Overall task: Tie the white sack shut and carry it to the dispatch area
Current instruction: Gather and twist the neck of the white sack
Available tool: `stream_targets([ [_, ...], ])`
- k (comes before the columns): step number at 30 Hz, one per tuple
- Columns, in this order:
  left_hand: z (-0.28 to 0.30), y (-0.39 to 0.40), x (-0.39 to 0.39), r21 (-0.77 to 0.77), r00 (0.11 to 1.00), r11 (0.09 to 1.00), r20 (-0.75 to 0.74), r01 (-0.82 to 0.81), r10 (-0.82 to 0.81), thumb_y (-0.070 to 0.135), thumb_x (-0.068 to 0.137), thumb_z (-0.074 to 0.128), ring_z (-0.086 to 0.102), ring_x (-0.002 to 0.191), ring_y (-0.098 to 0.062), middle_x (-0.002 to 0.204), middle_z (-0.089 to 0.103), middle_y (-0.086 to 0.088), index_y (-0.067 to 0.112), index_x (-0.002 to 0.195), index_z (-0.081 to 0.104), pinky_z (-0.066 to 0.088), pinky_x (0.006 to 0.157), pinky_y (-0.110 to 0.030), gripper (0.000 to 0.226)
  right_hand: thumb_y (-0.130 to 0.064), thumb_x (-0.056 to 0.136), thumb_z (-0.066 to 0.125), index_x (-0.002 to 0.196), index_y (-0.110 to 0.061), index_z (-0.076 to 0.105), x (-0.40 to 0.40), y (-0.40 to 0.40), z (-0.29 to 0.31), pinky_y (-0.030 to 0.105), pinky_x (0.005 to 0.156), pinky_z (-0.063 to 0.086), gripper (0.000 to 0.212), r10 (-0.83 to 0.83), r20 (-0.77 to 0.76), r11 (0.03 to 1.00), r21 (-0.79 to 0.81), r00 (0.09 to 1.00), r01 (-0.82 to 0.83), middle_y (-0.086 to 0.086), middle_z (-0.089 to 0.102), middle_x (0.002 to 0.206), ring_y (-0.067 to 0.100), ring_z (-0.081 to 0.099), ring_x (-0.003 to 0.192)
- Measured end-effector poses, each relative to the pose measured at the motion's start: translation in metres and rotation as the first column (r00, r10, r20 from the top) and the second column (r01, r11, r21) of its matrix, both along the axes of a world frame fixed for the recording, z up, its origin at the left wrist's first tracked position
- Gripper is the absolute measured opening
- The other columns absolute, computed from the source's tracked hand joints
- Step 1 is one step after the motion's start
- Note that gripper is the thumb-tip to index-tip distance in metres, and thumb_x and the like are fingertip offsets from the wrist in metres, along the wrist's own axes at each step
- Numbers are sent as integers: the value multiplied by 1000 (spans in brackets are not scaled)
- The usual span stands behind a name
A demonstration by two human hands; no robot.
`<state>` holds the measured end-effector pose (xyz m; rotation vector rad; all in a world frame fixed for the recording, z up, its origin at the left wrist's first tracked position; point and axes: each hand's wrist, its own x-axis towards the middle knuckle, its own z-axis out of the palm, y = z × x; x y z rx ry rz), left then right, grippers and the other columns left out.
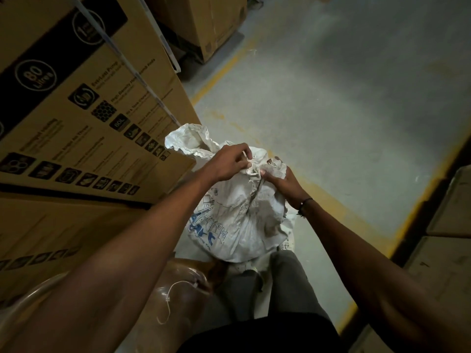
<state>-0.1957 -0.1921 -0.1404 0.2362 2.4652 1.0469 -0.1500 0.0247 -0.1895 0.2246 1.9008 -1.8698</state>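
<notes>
A white woven sack [239, 225] with blue print stands on the floor just in front of my legs. Its mouth is gathered into a bunch near the top, and loose crumpled fabric [188, 138] flops over to the far left. My left hand [229, 161] pinches the bunched neck from the left, with a thin string between its fingers. From the right, my right hand [283, 179] grips the neck and a wad of the fabric. Both hands meet at the gathered neck [254, 171].
Tall stacked cardboard cartons [76, 110] wall the left side, close to the sack. A brown plastic-wrapped bundle [175, 289] with a loose white string sits by my left leg. More cartons [448, 225] stand at the right. A grey concrete aisle [344, 110] with yellow lines runs ahead.
</notes>
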Motion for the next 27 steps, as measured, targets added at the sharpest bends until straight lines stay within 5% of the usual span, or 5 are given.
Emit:
stream_targets([
  [7, -6, -19, 47, 156, 875, 917, -277, -368, 398, 21, 79, 88, 61, 115, -16, 125, 57, 6, 25, 115, 62, 53, 91, -32, 45, -29, 105, 70, 141, -6, 65, 2, -4, -7, 53, 119, 50, 44, -97, 167, 990, -85, 981, 112, 10, 75, 136, 30, 70, 131],
  [11, -18, -30, 70, 228, 764, 765, -113, -603, 636, 32, 71, 96, 52, 121, -21, 135, 44, -3, 37, 134, 55, 49, 94, -30, 75, -56, 85, 83, 137, -6, 67, 0, -9, -8, 45, 116, 53, 74, -118, 119, 987, -96, 986, 129, 9, 77, 133, 25, 71, 129],
  [17, -33, -39, 73, 220, 708, 690, 7, -689, 706, 30, 60, 103, 52, 125, -21, 141, 40, -4, 43, 147, 31, 53, 97, -41, 114, -41, 50, 109, 117, -22, 76, -17, -9, -21, 45, 103, 61, 77, 50, -62, 986, 165, 997, -39, -2, 82, 119, 18, 78, 115],
  [22, -54, -54, 51, 220, 648, 613, 162, -759, 744, 36, 50, 106, 34, 150, -28, 168, 22, -7, 36, 156, 15, 41, 120, -55, 140, -51, 59, 105, 103, -14, 80, -35, -4, -41, 57, 94, 63, 63, 37, -94, 959, 282, 995, -9, 0, 85, 103, 17, 80, 102],
  [27, -66, -68, 23, 225, 661, 621, 253, -751, 707, 27, 53, 105, 15, 160, -28, 177, 0, -5, 37, 163, -4, 31, 125, -50, 156, -17, 80, 96, 130, -14, 74, -48, 5, -44, 50, 111, 57, 55, 95, -12, 993, 68, 995, -94, 4, 80, 129, 25, 74, 123],
])
